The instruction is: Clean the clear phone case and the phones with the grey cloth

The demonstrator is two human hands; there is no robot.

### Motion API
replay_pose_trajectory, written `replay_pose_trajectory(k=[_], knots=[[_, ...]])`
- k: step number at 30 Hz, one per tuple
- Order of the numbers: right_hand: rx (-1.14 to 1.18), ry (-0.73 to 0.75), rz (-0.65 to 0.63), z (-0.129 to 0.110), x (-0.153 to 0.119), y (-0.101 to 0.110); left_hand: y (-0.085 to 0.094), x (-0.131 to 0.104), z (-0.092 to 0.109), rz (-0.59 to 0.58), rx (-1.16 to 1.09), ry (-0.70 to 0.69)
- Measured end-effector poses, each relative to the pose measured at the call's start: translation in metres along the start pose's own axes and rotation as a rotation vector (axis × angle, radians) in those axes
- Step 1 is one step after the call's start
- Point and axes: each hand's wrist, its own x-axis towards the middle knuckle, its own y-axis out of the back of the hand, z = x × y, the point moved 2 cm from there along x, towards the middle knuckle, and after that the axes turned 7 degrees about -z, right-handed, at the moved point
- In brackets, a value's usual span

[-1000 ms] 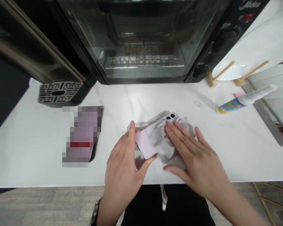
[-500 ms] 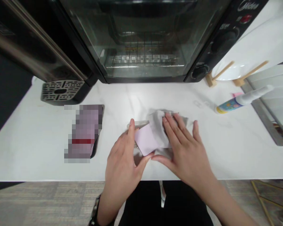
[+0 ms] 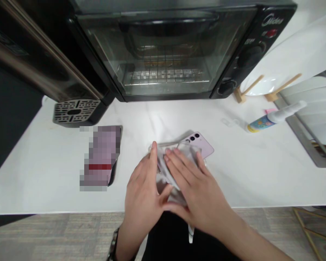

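A lilac smartphone [image 3: 205, 146] lies back side up on the counter, tilted, with its camera lenses at the upper right end. My left hand [image 3: 144, 185] braces its lower left end between thumb and fingers. My right hand [image 3: 188, 181] presses a thin grey cloth [image 3: 171, 168] against the phone's back, fingers flat and close together. The two thumbs meet near the counter's front. The cloth hides the phone's middle. A clear plastic edge [image 3: 165, 144], whose kind I cannot make out, shows behind the hands.
A toaster oven [image 3: 168, 96] stands at the back, beside a black machine with a drip grate [image 3: 76, 111]. To the left lies a pixelated purple item [image 3: 104, 152]. A spray bottle [image 3: 263, 123] stands on the right, near a wooden plate rack [image 3: 271, 96] and the counter [image 3: 247, 177].
My right hand has slid the cloth left and down along the phone, uncovering the camera end and covering the lower left end. The view has shifted slightly.
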Motion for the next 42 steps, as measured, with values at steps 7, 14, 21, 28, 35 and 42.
replay_pose_trajectory(k=[7,14,21,28,35,42], knots=[[-0.06,-0.191,0.091,0.024,-0.004,0.003,-0.001,-0.001,-0.001,0.016,-0.025,-0.009],[0.043,0.104,-0.035,-0.01,-0.005,-0.002,-0.001,-0.002,-0.002,-0.001,-0.037,0.008],[0.021,-0.12,0.097,0.019,0.014,0.0,0.0,0.0,-0.003,0.029,-0.03,-0.018],[0.004,0.051,-0.02,0.0,-0.015,0.0,0.0,-0.002,-0.001,-0.005,-0.05,0.053],[0.017,-0.043,0.03,0.002,0.014,-0.001,0.001,-0.001,-0.002,0.012,-0.053,0.041],[-0.029,-0.092,0.024,0.007,-0.019,0.004,0.001,-0.002,0.0,-0.005,-0.104,0.078]])
